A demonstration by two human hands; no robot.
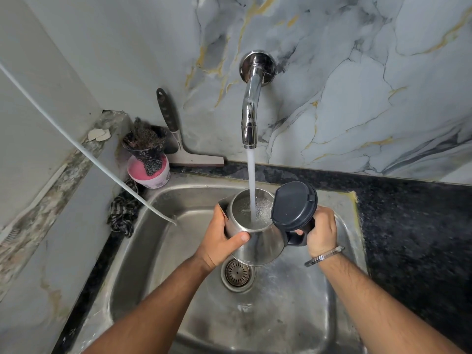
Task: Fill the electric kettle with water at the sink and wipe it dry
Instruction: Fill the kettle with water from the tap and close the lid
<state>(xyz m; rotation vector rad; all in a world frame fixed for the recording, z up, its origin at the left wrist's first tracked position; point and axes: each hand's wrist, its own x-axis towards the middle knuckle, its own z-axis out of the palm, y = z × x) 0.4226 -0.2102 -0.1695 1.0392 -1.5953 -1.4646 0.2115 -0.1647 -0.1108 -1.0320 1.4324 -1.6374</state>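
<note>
Left hand [221, 241] wrapped around the steel body of the electric kettle [258, 241], thumb across its front, and right hand [321, 232] closed on the black handle [298, 236], bangle [323, 256] on the wrist; kettle held above the drain [237, 273] inside the steel sink [293, 315], black hinged lid [293, 205] flipped open to the right. Stream of water [251, 182] falling from the chrome wall tap [251, 108] straight into the open mouth, bubbling surface visible within. Beyond, at the sink's left corner: pink tub [149, 175] with a dark funnel-shaped holder [145, 144] on it, squeegee [178, 139] leaning on the marble-patterned wall, checked cloth [122, 213] on the rim, white hose [84, 149] ending in the basin.
</note>
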